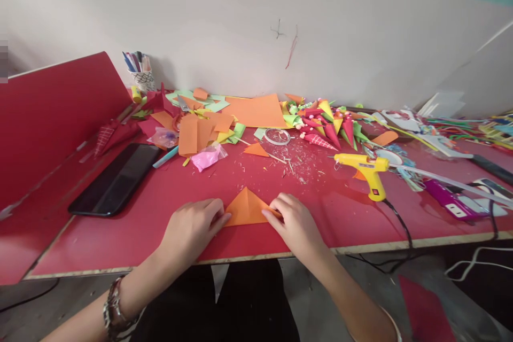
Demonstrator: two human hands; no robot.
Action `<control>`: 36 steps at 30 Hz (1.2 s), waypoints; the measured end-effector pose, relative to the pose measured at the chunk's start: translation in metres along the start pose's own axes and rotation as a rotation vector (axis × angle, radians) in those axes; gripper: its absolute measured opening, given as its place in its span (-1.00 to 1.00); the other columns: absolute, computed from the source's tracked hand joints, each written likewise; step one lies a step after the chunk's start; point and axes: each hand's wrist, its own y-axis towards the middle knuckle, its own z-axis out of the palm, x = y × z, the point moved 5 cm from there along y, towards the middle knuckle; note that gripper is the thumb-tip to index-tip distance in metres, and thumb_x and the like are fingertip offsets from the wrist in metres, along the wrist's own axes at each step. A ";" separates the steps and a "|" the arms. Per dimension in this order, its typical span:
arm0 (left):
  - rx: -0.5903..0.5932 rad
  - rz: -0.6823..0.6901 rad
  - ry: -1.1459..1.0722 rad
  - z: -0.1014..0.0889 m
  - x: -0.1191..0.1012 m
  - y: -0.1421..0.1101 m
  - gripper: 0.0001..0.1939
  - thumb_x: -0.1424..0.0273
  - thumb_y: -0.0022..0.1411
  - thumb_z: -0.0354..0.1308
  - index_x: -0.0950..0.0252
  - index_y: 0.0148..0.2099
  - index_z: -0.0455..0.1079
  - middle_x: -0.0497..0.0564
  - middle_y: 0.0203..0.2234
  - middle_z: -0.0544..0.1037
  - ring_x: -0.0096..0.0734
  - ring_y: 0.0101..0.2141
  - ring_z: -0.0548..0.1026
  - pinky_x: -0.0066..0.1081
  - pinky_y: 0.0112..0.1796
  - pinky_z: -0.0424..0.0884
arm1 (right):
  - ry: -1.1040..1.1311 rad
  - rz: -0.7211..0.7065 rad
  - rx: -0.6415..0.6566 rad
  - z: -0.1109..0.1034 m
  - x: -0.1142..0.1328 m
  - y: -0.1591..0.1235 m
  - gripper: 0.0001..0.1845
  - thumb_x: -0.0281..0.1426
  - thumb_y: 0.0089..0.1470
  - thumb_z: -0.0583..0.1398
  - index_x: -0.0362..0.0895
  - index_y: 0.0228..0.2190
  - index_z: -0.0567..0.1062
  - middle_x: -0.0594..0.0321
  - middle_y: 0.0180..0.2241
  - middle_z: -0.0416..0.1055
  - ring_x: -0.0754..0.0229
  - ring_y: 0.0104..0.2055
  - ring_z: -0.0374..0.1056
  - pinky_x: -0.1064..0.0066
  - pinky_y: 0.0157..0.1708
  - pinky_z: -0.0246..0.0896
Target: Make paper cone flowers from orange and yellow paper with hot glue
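Black and glossy, a flat rectangular phone (116, 179) lies at the left of the red-surfaced worktop (176, 184), apart from both our hands. Right of it we have our left hand (192, 225), thumb and bent fingers closed on the left corner of a folded orange paper triangle (245, 211). That triangle rests on the worktop between our two hands, near the front edge, its long axis running left to right, roughly along that edge, and its peak pointing away from us; a crease runs down from the peak. From our left hand the paper lies to the right, from our right hand to the left, and neither is nearer, since each touches its own corner. Our right hand (298, 230) pinches the right corner between thumb and fingers; we cannot tell how many layers it holds. Farther right and beyond, well apart from the paper, we see a yellow plastic glue gun (367, 168), nozzle pointing left, its black cord (401, 223) trailing over the front edge.
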 end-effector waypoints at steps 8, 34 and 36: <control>0.074 -0.012 0.058 0.000 -0.003 0.004 -0.72 0.24 0.22 -0.18 0.25 -0.44 0.18 -0.09 -0.54 0.43 -0.45 -0.56 0.34 -0.51 -0.57 0.07 | -0.140 -0.014 -0.014 0.002 0.003 0.003 -0.74 -0.38 0.08 0.01 -0.15 -0.61 0.25 0.26 -0.54 0.24 0.27 -0.47 0.18 0.48 -0.49 -0.01; 0.480 0.778 -0.152 -0.017 0.004 0.045 -0.43 0.21 0.07 0.09 -0.10 0.13 0.02 -0.15 0.16 0.05 -0.25 0.13 0.04 -0.23 0.10 -0.11 | -0.131 -0.014 -0.029 -0.001 0.006 0.003 -0.83 -0.42 0.07 0.01 -0.15 -0.52 0.31 0.23 -0.51 0.27 0.22 -0.42 0.19 0.44 -0.45 0.07; 0.474 0.782 -0.163 -0.017 0.003 0.046 -0.42 0.20 0.05 0.10 -0.10 0.12 0.03 -0.14 0.16 0.06 -0.23 0.13 0.04 -0.19 0.10 -0.13 | -0.131 -0.063 -0.078 -0.006 0.011 0.001 -0.86 -0.45 0.07 0.00 -0.16 -0.35 0.35 0.17 -0.42 0.30 0.17 -0.34 0.20 0.39 -0.36 0.10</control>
